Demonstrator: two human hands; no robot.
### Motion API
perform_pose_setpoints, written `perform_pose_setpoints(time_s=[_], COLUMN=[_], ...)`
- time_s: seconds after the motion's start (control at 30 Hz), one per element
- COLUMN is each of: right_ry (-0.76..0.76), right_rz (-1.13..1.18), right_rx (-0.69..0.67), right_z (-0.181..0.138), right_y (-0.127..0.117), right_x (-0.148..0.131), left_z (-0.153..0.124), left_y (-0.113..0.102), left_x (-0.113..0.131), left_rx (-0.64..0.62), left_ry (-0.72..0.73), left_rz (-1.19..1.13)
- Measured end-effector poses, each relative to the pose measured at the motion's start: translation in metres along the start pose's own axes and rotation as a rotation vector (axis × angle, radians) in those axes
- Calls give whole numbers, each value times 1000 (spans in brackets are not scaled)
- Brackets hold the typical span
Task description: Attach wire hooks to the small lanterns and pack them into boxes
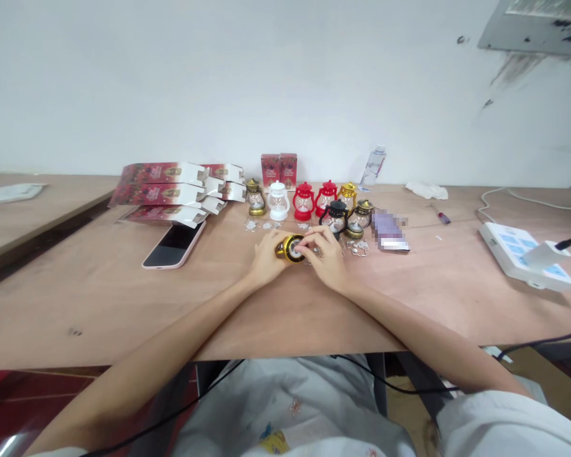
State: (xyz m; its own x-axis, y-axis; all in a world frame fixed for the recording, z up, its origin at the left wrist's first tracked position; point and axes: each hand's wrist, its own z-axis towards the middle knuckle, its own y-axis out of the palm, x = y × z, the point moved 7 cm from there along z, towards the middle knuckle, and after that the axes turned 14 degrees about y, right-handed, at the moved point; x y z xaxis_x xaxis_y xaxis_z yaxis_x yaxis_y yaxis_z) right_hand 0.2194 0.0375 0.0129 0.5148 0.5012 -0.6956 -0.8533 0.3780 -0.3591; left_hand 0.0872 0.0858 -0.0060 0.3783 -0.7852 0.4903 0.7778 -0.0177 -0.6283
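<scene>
A small gold lantern (294,248) lies tipped over, its round base turned toward me. My left hand (268,258) is closed around its body from the left. At the base, the bent thumb and fingers of my right hand (327,258) come together in a pinch; whatever is between them is too small to make out. Behind my hands stand a white lantern (278,203), two red ones (303,203), a black one (334,220) and several in gold or bronze (255,200). Small metal and clear pieces (356,247) lie on the table beside my right hand.
Flattened red boxes (159,193) are stacked at the left behind a phone (174,246). Two upright red boxes (278,170) and a bottle (374,166) stand by the wall. A purple packet (389,230), a screwdriver (442,217) and a power strip (514,251) with cables lie on the right.
</scene>
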Motion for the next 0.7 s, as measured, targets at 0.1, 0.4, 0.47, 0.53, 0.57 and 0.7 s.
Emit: perform_pose_setpoints(time_s=[0.1, 0.4, 0.47, 0.53, 0.57, 0.7], right_ry=[-14, 11, 30, 92, 156, 594], right_rz=[-19, -99, -66, 22, 95, 528], right_rx=[-23, -95, -89, -77, -70, -106], right_z=[0, 1, 2, 3, 3, 0], right_y=[2, 5, 4, 5, 6, 22], right_x=[1, 4, 4, 8, 12, 41], left_z=[0, 0, 0, 0, 1, 3], left_y=[0, -2, -4, -7, -10, -23], left_x=[-1, 4, 5, 7, 7, 12], left_rx=[8, -31, -50, -47, -31, 49], left_ry=[-3, -13, -39, -70, -84, -51], left_rz=[5, 97, 138, 181, 206, 393])
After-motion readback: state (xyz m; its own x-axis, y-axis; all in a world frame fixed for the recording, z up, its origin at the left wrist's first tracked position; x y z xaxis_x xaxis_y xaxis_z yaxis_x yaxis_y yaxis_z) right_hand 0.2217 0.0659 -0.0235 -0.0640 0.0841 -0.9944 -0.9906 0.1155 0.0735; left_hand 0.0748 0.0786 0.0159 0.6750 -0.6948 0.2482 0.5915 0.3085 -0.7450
